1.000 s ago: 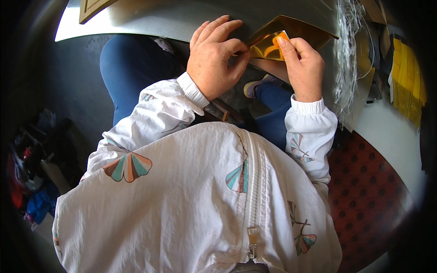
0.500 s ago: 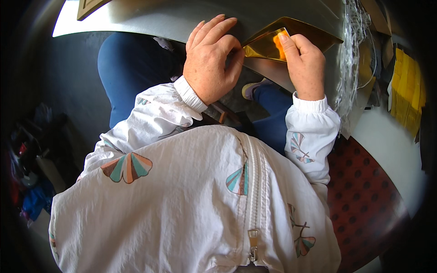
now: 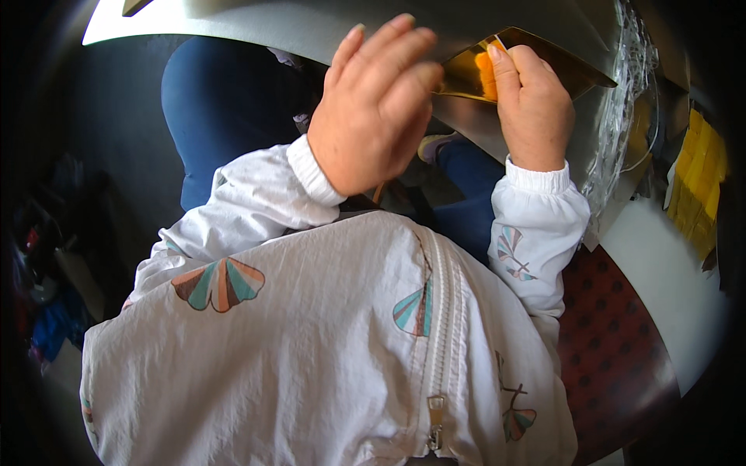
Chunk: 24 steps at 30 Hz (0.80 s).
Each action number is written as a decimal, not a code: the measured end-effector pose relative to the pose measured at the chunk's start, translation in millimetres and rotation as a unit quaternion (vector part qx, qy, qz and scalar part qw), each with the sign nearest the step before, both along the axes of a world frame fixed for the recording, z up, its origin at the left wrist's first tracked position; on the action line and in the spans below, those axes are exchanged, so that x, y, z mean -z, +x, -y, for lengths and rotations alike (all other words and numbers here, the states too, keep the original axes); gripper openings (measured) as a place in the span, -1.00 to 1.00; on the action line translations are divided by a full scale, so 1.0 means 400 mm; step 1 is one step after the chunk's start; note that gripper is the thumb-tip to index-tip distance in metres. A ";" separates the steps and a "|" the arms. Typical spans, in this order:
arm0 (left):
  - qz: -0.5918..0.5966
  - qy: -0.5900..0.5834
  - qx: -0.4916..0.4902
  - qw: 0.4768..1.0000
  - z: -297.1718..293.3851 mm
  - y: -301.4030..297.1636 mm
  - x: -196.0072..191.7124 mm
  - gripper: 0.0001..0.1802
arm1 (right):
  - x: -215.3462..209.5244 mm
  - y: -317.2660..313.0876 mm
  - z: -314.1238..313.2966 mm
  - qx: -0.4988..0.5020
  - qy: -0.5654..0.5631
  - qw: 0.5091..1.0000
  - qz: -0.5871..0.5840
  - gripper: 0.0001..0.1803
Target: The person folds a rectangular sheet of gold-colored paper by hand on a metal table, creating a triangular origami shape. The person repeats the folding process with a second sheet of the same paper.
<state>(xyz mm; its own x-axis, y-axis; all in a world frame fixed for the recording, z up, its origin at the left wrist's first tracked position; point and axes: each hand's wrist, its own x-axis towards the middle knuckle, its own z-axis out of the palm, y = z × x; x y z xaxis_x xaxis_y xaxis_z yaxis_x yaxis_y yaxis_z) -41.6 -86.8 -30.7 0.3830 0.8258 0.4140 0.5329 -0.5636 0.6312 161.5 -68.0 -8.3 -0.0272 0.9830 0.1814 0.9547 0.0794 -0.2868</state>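
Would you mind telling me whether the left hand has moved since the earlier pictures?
Yes. The left hand has shifted right along the grey table edge, its fingers now nearer the orange piece in the right hand.

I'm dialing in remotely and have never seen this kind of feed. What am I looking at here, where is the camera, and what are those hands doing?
There is no machine here: a person works with bare hands. The single picture comes from a wide fisheye camera on the person's head, looking down, so the white patterned jacket fills the lower half and straight edges bend near the rim. The left hand is raised with fingers spread, its fingertips at the edge of a shiny gold sheet. The right hand pinches a small orange piece against that sheet. Both work at the edge of a grey table. To the right lie a bundle of clear plastic strips and yellow sheets. A dark red seat shows lower right.
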 end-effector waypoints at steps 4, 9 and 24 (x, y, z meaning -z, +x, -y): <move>-0.126 0.063 0.105 0.984 0.075 0.011 0.013 -0.46 | 0.008 0.012 -0.007 -0.016 0.000 1.000 -0.012 -0.70; -0.110 0.037 0.102 0.988 0.077 0.033 0.061 -0.35 | 0.011 0.018 -0.015 -0.021 -0.024 0.999 -0.017 -0.73; -0.151 0.061 0.065 0.984 0.085 0.055 0.077 -0.46 | 0.009 0.024 -0.010 -0.026 -0.026 0.999 -0.026 -0.79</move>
